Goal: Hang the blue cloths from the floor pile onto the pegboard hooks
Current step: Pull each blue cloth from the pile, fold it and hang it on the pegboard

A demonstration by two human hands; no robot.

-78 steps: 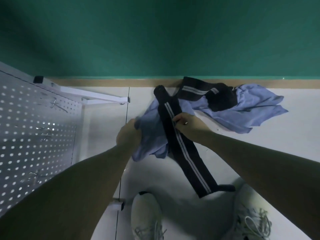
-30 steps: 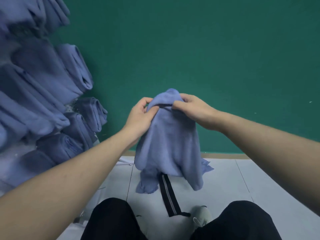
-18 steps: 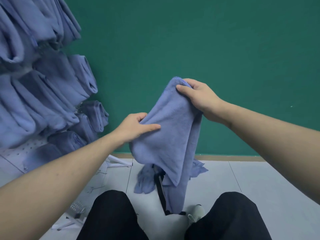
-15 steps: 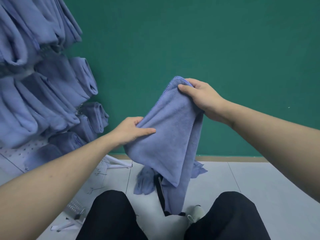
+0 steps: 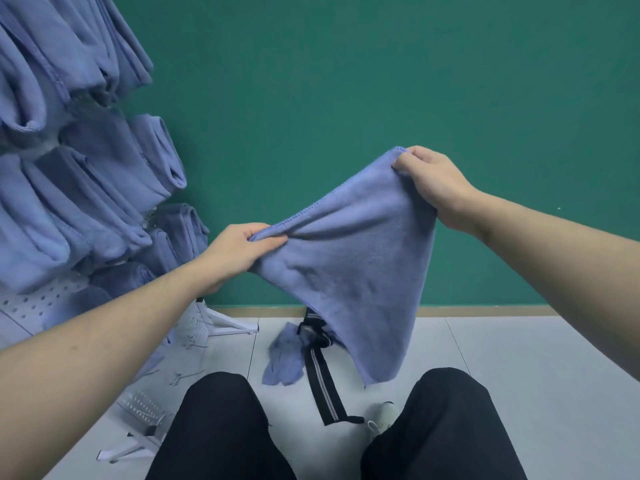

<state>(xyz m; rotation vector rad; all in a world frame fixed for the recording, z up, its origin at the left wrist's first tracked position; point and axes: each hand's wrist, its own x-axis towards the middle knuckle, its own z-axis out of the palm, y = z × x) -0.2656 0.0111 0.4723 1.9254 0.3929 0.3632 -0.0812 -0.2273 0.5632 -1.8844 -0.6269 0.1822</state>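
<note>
Hanging cloths (image 5: 69, 140): cut off by the left and top edges, count not determinable. Pegboard (image 5: 33, 301): largely covered by the hanging cloths, only a lower perforated patch exposed; hooks carrying the cloths concealed. Floor pile (image 5: 285, 358): partly hidden behind the held cloth (image 5: 349, 258), its extent not determinable. Dark striped strap (image 5: 323, 382): upper end masked by the same cloth. White shoe (image 5: 382, 415): mostly hidden between the knees. Left hand (image 5: 239, 251) and right hand (image 5: 429, 183): fingertips buried in cloth folds.

Black striped strap (image 5: 323, 382) on grey floor (image 5: 519, 358) before green wall (image 5: 346, 81); white shoe (image 5: 382, 415).
</note>
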